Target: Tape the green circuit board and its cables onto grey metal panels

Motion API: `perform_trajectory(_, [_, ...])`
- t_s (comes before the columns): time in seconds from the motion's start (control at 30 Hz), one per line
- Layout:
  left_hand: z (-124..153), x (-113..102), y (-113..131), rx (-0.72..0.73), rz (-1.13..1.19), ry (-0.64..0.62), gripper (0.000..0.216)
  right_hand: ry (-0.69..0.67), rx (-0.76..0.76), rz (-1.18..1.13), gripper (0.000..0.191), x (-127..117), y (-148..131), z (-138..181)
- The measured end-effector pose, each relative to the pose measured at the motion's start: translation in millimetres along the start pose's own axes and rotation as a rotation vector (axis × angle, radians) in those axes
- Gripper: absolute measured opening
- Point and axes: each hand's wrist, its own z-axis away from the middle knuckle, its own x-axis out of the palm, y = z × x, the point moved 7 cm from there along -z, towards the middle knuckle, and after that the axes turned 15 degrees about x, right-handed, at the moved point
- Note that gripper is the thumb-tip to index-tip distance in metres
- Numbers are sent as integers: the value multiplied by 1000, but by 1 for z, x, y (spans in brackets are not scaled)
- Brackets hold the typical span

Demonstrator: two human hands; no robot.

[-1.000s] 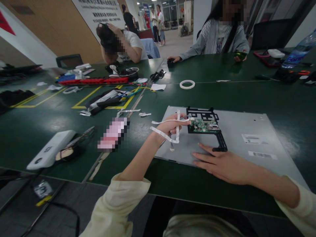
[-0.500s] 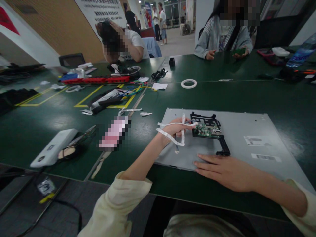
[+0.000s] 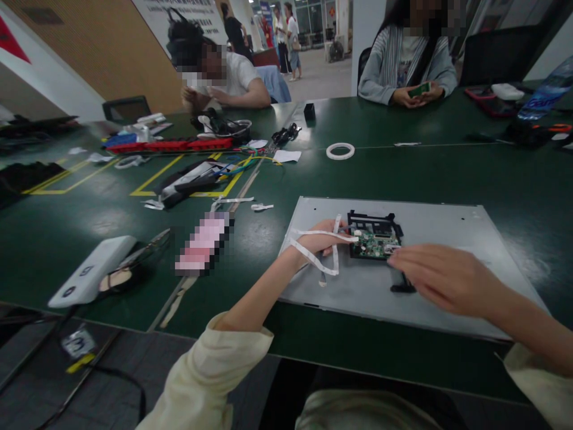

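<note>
A green circuit board (image 3: pixel 373 243) in a black plastic bracket (image 3: pixel 371 221) sits over a grey metal panel (image 3: pixel 447 233). My left hand (image 3: pixel 329 239) is closed at the board's left edge, its fingertips partly hidden. White strips (image 3: pixel 316 260) loop across the back of that hand and wrist; one runs to the board, and a small plug hangs below. My right hand (image 3: pixel 441 275) is raised above the panel, fingers drawn together, with the tips at the board's lower right corner. It covers part of the bracket's lower arm.
Left of the panel lie a phone (image 3: pixel 203 242) and a white power bank (image 3: pixel 92 269). Behind are a roll of white tape (image 3: pixel 340 151), a black box (image 3: pixel 310 111) and coiled black cable (image 3: pixel 286 134). Two people sit across the table. A water bottle (image 3: pixel 544 98) stands far right.
My right hand has lifted off the panel's front edge and moved up to the board's right corner, fingers closing together. The bracket has shifted slightly. My left hand stays at the board's left edge.
</note>
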Motion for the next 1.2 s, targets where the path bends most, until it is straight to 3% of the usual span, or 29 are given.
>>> perform_trajectory(0.17, [0,4,4,7,-43,-36,15,7,698,316,55,23,118,16])
perform_trajectory(0.23, [0,4,3,4,-58,-31,14,-59,803,378,58,40,143,28])
perform_trajectory(0.33, [-1,3,2,-7,-80,-26,15,-113,788,392,60,55,153,36])
perform_trajectory(0.63, [-1,7,3,-55,-102,-70,13,-78,678,357,61,56,147,27])
perform_trajectory(0.8, [0,6,4,-55,-118,-57,16,-40,693,249,60,51,146,18])
perform_trajectory(0.93, [0,6,4,-35,-116,-33,15,89,618,7,47,20,104,-4])
perform_trajectory(1.03, [-1,7,4,-22,-132,-39,16,111,557,-165,34,0,61,-27])
perform_trajectory(1.13, [-2,8,6,-9,-150,-58,15,73,506,-353,28,-2,32,-48])
perform_trajectory(1.2, [-2,9,7,-1,-161,-69,15,59,509,-441,25,4,27,-58])
